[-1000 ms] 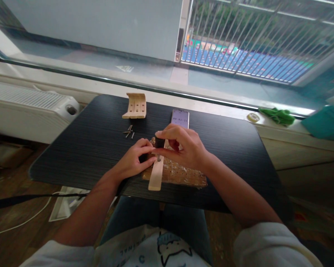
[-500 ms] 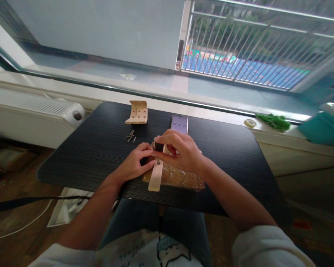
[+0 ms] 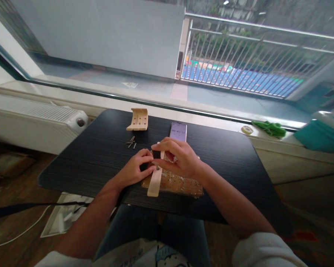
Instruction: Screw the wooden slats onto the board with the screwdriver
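A pale wooden strip (image 3: 154, 186) lies across a brown block (image 3: 180, 184) wrapped in clear film and dotted with small holes. My right hand (image 3: 180, 158) pinches the dark handle of a short screwdriver (image 3: 156, 154) between thumb and fingers. It stands upright, its metal end at a hole in the strip. My left hand (image 3: 135, 167) is closed at the strip's left edge, thumb tip beside that hole and fingers near the handle. Whether a screw sits under the tip is too small to tell. Several loose screws (image 3: 131, 142) lie on the table beyond my left hand.
On the dark table (image 3: 225, 178), a curved piece of joined wooden slats (image 3: 139, 121) with holes stands at the back. A phone (image 3: 178, 130) showing a timer lies beyond my right hand. The windowsill holds a tape roll (image 3: 247, 129) and a green cloth (image 3: 269, 128).
The whole view has shifted slightly, with the scene sitting lower in the picture. My right hand's grip on the handle has turned a little; my left hand stays at the strip.
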`<action>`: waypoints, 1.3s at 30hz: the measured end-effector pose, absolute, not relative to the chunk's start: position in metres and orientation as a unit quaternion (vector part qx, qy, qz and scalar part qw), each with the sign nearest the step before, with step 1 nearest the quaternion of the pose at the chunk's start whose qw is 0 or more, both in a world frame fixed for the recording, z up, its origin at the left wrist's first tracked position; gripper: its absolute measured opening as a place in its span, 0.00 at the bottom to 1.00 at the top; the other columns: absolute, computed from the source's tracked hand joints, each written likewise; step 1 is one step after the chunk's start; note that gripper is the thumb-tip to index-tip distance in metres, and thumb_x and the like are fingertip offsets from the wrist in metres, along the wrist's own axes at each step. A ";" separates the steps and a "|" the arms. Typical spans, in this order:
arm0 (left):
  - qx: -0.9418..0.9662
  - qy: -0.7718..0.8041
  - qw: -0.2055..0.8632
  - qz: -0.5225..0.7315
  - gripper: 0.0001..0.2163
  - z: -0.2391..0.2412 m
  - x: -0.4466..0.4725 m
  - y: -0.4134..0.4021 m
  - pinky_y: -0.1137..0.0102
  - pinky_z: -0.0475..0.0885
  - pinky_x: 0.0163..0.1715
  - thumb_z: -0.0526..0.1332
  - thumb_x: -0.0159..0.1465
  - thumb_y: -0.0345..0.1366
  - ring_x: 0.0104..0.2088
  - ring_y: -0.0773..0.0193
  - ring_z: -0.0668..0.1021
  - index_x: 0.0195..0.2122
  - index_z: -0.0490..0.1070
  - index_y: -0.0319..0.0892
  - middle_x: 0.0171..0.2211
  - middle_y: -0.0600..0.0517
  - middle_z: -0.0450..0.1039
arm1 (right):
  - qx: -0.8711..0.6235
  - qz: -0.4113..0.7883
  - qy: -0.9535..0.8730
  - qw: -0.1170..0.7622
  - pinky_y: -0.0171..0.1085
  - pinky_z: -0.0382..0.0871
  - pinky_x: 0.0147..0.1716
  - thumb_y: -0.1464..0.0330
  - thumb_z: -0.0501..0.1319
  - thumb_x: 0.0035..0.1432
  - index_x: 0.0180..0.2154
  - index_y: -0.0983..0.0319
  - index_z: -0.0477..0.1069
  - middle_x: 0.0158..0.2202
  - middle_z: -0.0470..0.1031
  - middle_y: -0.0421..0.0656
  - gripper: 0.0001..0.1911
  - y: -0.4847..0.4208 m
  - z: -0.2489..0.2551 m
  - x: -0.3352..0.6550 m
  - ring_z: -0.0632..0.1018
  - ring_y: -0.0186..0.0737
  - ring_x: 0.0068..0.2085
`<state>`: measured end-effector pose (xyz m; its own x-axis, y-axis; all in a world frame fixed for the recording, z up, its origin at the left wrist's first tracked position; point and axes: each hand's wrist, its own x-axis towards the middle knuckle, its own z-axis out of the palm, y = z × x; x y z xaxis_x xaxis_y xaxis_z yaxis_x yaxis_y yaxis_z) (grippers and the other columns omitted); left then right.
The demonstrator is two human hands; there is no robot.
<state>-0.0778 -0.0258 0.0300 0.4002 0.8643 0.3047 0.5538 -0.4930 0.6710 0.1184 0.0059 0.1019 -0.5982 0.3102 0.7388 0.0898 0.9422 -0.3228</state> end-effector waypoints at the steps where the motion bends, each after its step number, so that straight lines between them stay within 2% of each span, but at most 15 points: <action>1: 0.803 0.442 0.238 0.323 0.09 0.030 -0.078 -0.026 0.65 0.72 0.42 0.58 0.62 0.40 0.38 0.59 0.74 0.31 0.71 0.40 0.35 0.49 0.70 | -0.114 0.133 -0.891 0.419 0.28 0.62 0.23 0.67 0.57 0.62 0.45 0.65 0.66 0.30 0.70 0.40 0.11 0.006 0.104 0.120 0.67 0.26 0.24; 5: 0.801 0.443 0.240 0.323 0.10 0.030 -0.078 -0.025 0.64 0.71 0.44 0.58 0.62 0.41 0.39 0.58 0.74 0.30 0.72 0.40 0.37 0.49 0.71 | -0.112 0.169 -0.905 0.373 0.28 0.64 0.24 0.72 0.54 0.63 0.47 0.65 0.65 0.37 0.75 0.45 0.11 0.004 0.109 0.124 0.69 0.25 0.25; 9: 0.801 0.439 0.248 0.323 0.09 0.030 -0.078 -0.025 0.62 0.69 0.49 0.58 0.62 0.40 0.44 0.56 0.73 0.37 0.74 0.41 0.41 0.48 0.71 | -0.098 0.228 -0.907 0.339 0.28 0.63 0.24 0.74 0.55 0.62 0.49 0.64 0.61 0.51 0.74 0.53 0.13 0.004 0.110 0.125 0.68 0.23 0.24; 12: 0.798 0.438 0.259 0.323 0.09 0.030 -0.078 -0.025 0.63 0.69 0.49 0.58 0.62 0.40 0.45 0.56 0.73 0.38 0.74 0.41 0.43 0.48 0.72 | -0.112 0.269 -0.900 0.323 0.29 0.62 0.24 0.74 0.53 0.62 0.50 0.63 0.58 0.53 0.73 0.53 0.14 0.003 0.109 0.125 0.67 0.23 0.23; 18: 0.792 0.447 0.266 0.318 0.10 0.032 -0.077 -0.025 0.61 0.70 0.49 0.58 0.62 0.40 0.45 0.54 0.74 0.35 0.74 0.40 0.42 0.47 0.73 | -0.113 0.333 -0.879 0.323 0.29 0.61 0.25 0.74 0.51 0.63 0.50 0.63 0.56 0.47 0.75 0.50 0.14 0.002 0.107 0.125 0.71 0.25 0.27; 23: 0.809 0.432 0.237 0.320 0.10 0.033 -0.077 -0.026 0.61 0.69 0.50 0.57 0.62 0.40 0.47 0.54 0.73 0.37 0.75 0.42 0.45 0.46 0.73 | -0.138 0.344 -0.873 0.317 0.30 0.63 0.25 0.72 0.53 0.62 0.49 0.65 0.58 0.33 0.73 0.42 0.13 0.001 0.108 0.125 0.72 0.27 0.27; 27: 0.805 0.441 0.230 0.324 0.10 0.029 -0.079 -0.025 0.64 0.71 0.46 0.58 0.62 0.42 0.43 0.56 0.74 0.34 0.73 0.42 0.41 0.48 0.72 | -0.143 0.360 -0.864 0.321 0.30 0.63 0.24 0.71 0.55 0.62 0.49 0.64 0.58 0.32 0.71 0.40 0.13 0.001 0.108 0.126 0.71 0.27 0.26; 34: 0.801 0.449 0.247 0.309 0.10 0.028 -0.079 -0.024 0.64 0.71 0.44 0.58 0.62 0.41 0.39 0.58 0.74 0.33 0.74 0.41 0.37 0.49 0.72 | -0.149 0.329 -0.868 0.342 0.29 0.58 0.21 0.70 0.58 0.61 0.47 0.63 0.60 0.24 0.62 0.32 0.12 0.003 0.106 0.125 0.65 0.25 0.21; 39: 0.804 0.443 0.248 0.310 0.10 0.029 -0.079 -0.024 0.65 0.71 0.42 0.58 0.62 0.41 0.39 0.59 0.74 0.29 0.73 0.40 0.36 0.48 0.71 | -0.171 0.282 -0.876 0.353 0.29 0.58 0.21 0.68 0.60 0.60 0.44 0.62 0.61 0.23 0.61 0.31 0.12 0.004 0.105 0.124 0.65 0.25 0.21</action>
<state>-0.0789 -0.0237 0.0287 0.4146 0.8663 0.2788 0.5591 -0.4842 0.6730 0.1238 0.0037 0.1050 -0.6925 0.4978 0.5221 0.0994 0.7827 -0.6144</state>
